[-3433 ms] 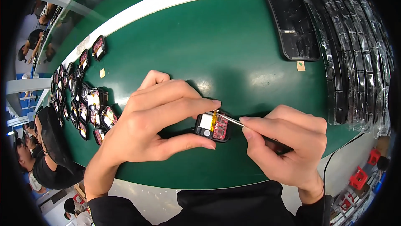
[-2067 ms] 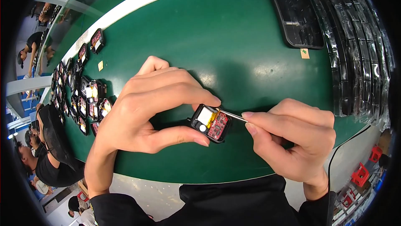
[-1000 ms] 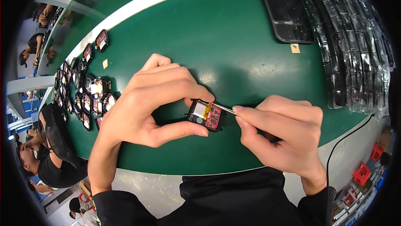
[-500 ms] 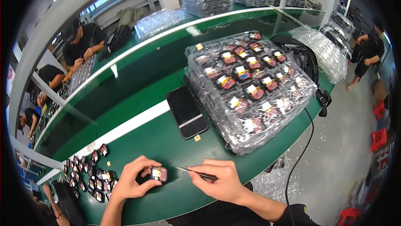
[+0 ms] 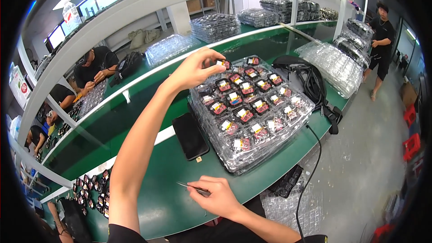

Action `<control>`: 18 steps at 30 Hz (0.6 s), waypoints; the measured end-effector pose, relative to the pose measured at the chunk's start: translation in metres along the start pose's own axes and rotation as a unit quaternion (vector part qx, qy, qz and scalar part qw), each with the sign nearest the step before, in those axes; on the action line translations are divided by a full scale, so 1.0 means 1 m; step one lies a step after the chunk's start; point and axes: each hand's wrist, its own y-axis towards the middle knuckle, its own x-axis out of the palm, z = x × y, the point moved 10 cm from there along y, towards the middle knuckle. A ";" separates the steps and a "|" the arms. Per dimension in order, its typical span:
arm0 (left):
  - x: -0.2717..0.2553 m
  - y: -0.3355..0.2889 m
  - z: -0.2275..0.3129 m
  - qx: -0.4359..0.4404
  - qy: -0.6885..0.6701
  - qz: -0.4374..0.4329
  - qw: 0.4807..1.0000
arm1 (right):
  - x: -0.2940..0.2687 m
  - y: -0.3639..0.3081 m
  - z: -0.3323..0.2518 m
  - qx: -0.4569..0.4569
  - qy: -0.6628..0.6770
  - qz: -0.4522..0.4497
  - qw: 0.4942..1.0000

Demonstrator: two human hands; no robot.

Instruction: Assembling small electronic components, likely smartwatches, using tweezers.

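Note:
My left hand (image 5: 198, 68) is stretched out to the far left corner of a stack of clear plastic trays (image 5: 231, 161). Between its fingertips is a small black square module (image 5: 223, 64) with a white label, held at the top tray's edge. Several similar labelled modules (image 5: 245, 115) sit in rows in that tray. Low over the green table, my right hand (image 5: 216, 196) grips dark tweezers (image 5: 197, 189), their thin tips pointing left. A pile of loose modules (image 5: 88, 189) lies left of my left forearm.
A black phone (image 5: 190, 136) lies beside the trays, with a small tan piece (image 5: 199, 159) near it. Behind the trays are a black bag (image 5: 299, 74) and a cable (image 5: 313, 162). Co-workers (image 5: 100, 63) sit across at left; another person (image 5: 381, 40) stands in the right aisle.
My left hand has carried the module from the near table up to the far left of the tray stack. My right hand keeps the tweezers near the front. The view has shifted.

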 end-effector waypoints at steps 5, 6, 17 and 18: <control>0.039 0.053 -0.012 0.014 -0.040 -0.041 0.998 | -0.004 -0.003 -0.002 0.001 -0.028 0.002 1.000; 0.046 0.056 -0.015 0.013 -0.009 -0.058 0.998 | -0.002 -0.003 -0.002 0.004 -0.035 -0.001 0.999; -0.028 -0.036 -0.003 -0.015 0.060 -0.003 0.998 | -0.007 0.001 -0.010 0.003 -0.087 0.001 0.996; -0.049 -0.063 0.000 0.011 0.114 0.007 0.993 | -0.003 0.002 -0.010 0.007 -0.075 -0.002 0.997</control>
